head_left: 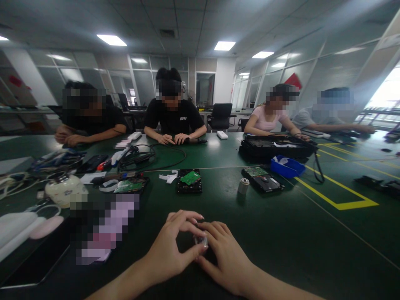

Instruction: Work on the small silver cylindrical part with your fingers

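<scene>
Just above the green table, my left hand (171,243) pinches a small, shiny, clear-looking round thing (202,240) between thumb and fingers. My right hand (228,254) is curled against its other side, thumb and fingertips closing on it. Fingers cover most of this piece, so its kind cannot be made out. Beyond my hands lies a hard drive with a green circuit board (191,179) on top. Further right are a small metal cylinder (243,186), standing upright, and another opened hard drive (264,179).
At left are a round cream pot (64,189), a black tablet-like slab (40,258), cables (137,156) and another circuit board (128,186). A blue tray (287,167) and a black case (276,148) stand at right. Several people sit across the table (300,241).
</scene>
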The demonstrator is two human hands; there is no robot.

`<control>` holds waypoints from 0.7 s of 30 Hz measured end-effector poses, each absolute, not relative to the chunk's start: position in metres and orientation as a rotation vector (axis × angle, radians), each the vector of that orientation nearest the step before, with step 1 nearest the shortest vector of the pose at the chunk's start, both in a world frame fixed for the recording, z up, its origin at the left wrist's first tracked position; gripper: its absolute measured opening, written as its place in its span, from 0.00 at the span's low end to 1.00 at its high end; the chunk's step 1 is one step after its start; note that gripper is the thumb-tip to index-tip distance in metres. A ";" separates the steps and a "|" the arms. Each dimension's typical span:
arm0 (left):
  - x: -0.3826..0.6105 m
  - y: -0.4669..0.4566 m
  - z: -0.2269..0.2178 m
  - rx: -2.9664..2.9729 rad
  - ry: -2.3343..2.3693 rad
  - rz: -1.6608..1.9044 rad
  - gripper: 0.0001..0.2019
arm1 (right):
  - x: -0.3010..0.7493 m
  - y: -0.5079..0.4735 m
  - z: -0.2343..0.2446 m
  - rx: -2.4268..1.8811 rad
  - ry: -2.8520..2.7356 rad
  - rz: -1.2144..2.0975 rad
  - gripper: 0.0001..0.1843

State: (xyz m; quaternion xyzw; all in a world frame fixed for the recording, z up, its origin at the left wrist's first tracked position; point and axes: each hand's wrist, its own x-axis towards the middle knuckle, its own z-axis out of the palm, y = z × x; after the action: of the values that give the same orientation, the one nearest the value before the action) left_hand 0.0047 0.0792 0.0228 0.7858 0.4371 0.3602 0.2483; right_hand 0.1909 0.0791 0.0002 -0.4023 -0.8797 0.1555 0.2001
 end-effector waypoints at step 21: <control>-0.005 0.100 0.021 2.053 1.473 1.205 0.02 | 0.191 0.078 0.004 -1.176 -2.471 0.452 0.21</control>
State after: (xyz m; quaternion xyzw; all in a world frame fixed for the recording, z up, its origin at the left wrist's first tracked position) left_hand -0.0051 0.1000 0.0209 0.7227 0.5184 0.4243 0.1701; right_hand 0.1907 0.0785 0.0035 -0.4169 -0.8758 0.1602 0.1828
